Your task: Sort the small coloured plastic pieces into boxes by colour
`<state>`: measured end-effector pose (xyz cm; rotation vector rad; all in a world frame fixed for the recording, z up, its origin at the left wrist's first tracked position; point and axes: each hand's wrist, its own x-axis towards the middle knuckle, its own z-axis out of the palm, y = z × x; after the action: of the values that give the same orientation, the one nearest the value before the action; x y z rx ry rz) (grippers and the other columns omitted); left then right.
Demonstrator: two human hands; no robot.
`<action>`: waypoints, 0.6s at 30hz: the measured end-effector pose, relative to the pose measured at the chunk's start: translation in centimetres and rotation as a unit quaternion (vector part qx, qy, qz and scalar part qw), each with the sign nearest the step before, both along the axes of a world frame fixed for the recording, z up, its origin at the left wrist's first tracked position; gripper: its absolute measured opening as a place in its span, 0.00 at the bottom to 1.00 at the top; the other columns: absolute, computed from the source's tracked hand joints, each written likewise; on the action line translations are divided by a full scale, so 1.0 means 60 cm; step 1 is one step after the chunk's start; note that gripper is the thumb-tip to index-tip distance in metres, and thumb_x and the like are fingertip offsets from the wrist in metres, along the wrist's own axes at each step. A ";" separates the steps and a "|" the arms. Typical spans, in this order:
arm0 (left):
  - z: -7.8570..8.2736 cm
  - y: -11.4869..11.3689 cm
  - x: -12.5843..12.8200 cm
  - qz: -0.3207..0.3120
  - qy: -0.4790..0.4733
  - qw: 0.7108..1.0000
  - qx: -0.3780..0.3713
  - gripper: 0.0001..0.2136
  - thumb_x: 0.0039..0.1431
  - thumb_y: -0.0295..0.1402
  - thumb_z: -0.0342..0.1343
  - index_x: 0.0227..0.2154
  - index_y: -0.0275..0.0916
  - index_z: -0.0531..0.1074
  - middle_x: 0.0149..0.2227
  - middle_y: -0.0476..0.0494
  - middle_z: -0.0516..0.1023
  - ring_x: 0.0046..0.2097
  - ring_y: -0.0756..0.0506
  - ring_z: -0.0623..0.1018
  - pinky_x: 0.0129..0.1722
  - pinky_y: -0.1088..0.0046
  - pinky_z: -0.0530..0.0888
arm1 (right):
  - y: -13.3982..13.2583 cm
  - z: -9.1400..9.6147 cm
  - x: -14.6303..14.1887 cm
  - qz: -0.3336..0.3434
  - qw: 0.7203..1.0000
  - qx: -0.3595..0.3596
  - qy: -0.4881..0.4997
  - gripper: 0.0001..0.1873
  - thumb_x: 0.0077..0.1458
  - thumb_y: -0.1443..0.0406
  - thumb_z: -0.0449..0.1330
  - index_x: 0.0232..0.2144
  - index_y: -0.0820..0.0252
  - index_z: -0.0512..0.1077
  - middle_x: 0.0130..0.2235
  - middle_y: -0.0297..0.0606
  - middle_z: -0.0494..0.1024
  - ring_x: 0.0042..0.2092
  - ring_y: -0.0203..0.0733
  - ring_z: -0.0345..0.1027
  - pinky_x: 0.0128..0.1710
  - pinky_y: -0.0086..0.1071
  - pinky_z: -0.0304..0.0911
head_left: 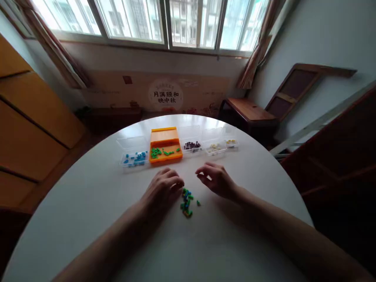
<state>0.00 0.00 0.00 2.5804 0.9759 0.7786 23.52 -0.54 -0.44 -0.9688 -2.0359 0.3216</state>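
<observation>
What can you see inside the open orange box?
The orange box holds a heap of small green pieces at left, with a few more scattered rightward. Anything beneath the heap is covered.

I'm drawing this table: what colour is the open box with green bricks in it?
The open box is orange, seen best in the head view.

Sideways from the orange case [166,159] it's kinda blocked: clear box of blue bits [129,163] just left, three clear boxes [216,153] right. In front there's a bare strip of worktop [188,162], then a narrow gap between left grip [166,182] and right grip [216,178] (brick pile [187,204] just past it, ugh).
</observation>
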 end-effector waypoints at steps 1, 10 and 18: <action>-0.002 0.003 0.004 0.002 -0.032 0.999 -0.020 0.06 0.61 0.31 0.54 0.29 0.39 0.74 0.31 0.46 0.74 0.37 0.47 0.70 0.40 0.70 0.67 | -0.004 0.000 -0.004 0.007 1.000 0.006 -0.009 0.04 0.56 0.70 0.58 0.34 0.59 0.73 0.29 0.33 0.72 0.28 0.31 0.67 0.30 0.24 0.61; 0.009 0.001 0.032 -0.005 -0.148 0.972 -0.180 0.11 0.61 0.38 0.53 0.28 0.36 0.74 0.29 0.46 0.73 0.33 0.49 0.72 0.35 0.74 0.69 | -0.026 0.010 -0.026 0.044 0.997 0.051 -0.026 0.02 0.57 0.67 0.60 0.34 0.59 0.73 0.29 0.33 0.72 0.27 0.31 0.63 0.28 0.24 0.59; 0.002 0.003 0.032 0.014 -0.155 0.971 -0.182 0.15 0.61 0.40 0.51 0.25 0.36 0.74 0.28 0.46 0.73 0.33 0.48 0.72 0.34 0.74 0.68 | -0.020 0.002 -0.027 0.024 0.998 0.054 -0.008 0.04 0.59 0.66 0.59 0.32 0.59 0.74 0.29 0.34 0.73 0.28 0.31 0.65 0.30 0.25 0.60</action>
<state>1.94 0.16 0.13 2.0635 0.9558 0.8820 21.88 -1.74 -0.34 -0.8598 -2.0713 0.2274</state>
